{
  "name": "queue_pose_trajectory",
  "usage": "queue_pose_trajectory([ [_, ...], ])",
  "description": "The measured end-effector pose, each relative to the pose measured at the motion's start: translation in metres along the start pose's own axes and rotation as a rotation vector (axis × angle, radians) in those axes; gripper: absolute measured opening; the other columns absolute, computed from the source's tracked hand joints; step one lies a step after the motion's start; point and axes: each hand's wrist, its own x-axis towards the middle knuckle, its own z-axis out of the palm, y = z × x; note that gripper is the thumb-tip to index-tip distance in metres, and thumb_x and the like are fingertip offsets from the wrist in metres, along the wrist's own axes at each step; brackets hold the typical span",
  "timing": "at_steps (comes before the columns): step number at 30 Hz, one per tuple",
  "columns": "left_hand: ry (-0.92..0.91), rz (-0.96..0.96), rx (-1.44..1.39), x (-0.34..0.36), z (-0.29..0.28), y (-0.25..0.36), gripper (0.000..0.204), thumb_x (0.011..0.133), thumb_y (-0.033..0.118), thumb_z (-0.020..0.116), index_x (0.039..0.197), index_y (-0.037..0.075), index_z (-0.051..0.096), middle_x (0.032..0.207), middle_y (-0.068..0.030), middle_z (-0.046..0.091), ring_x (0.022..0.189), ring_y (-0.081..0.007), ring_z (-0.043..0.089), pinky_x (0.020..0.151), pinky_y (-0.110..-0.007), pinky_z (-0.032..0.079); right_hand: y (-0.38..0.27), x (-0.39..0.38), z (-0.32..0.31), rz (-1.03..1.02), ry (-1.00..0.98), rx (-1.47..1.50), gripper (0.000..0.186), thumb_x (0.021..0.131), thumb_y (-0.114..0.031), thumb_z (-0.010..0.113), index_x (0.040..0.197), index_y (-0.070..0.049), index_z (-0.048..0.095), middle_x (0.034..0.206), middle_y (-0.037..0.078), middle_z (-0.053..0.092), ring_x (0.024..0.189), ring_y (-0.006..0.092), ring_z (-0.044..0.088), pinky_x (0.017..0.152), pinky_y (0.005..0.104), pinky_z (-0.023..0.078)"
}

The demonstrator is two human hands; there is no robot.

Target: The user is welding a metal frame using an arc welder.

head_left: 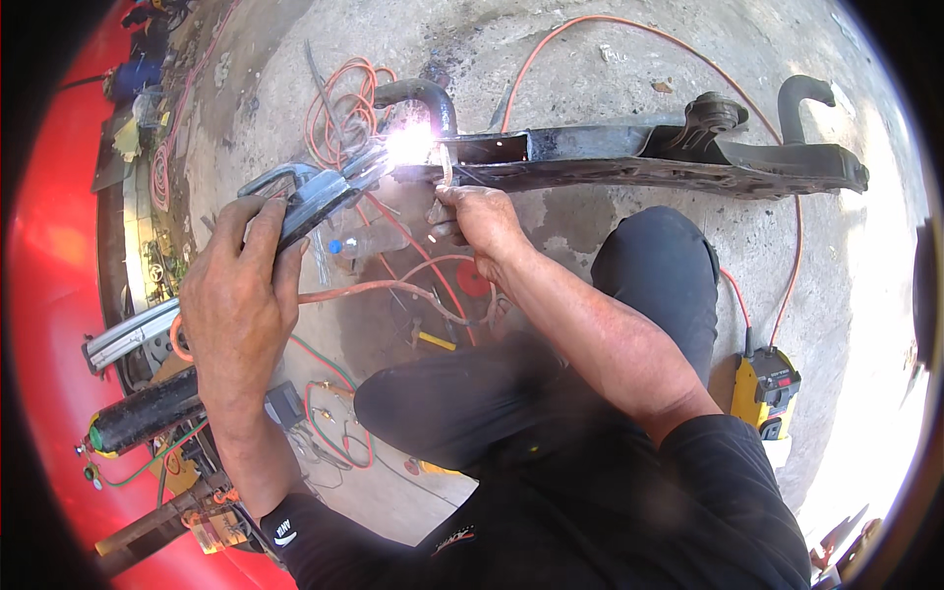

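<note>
A glaring white-violet welding arc (pixel 411 147) burns at the left end of a long black metal beam (pixel 590 175), hiding the joint there. My left hand (pixel 241 295) is closed round a dark straight-edged piece (pixel 320 202) with a grey-blue sheen, which slants up toward the glare; its kind I cannot make out. Just right of the arc, my right hand (pixel 482 221) is closed with a short pale rod (pixel 445 162) rising from its fingertips. A curved black tube (pixel 428 93) stands out behind the arc, and a rounded mount (pixel 716 113) tops the beam farther right.
On the concrete lie coiled orange hoses (pixel 344 103), a clear bottle (pixel 369 241) with a blue cap, and a yellow-handled tool (pixel 436 341). A dark gas cylinder (pixel 147 411) is at left. A yellow-and-black machine (pixel 765 393) with an orange cable stands right of my knee (pixel 661 265).
</note>
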Motion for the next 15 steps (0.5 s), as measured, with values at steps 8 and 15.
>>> queue_pose_trajectory([
  [8,-0.056,-0.044,-0.029,-0.0015,-0.0019,0.0013,0.033,0.085,0.01,0.068,0.118,0.005,0.062,0.114,-0.0122,0.062,0.096,-0.0356,0.064,0.08,-0.042,0.052,-0.0046,-0.005,0.0019,0.012,0.008,0.01,0.019,0.096,-0.019,0.059,0.092,-0.004,0.068,0.077,0.006,0.069,0.063,0.0147,0.063,0.06,0.0301,0.043],
  [15,-0.045,-0.054,-0.04,-0.0026,-0.0053,0.0027,0.034,0.083,0.009,0.069,0.117,0.004,0.063,0.113,-0.0119,0.062,0.093,-0.0346,0.065,0.078,-0.042,0.052,-0.0049,-0.0052,0.002,-0.013,0.001,0.005,0.018,0.096,-0.018,0.058,0.092,-0.004,0.068,0.077,0.006,0.07,0.063,0.0147,0.063,0.061,0.0301,0.044],
])
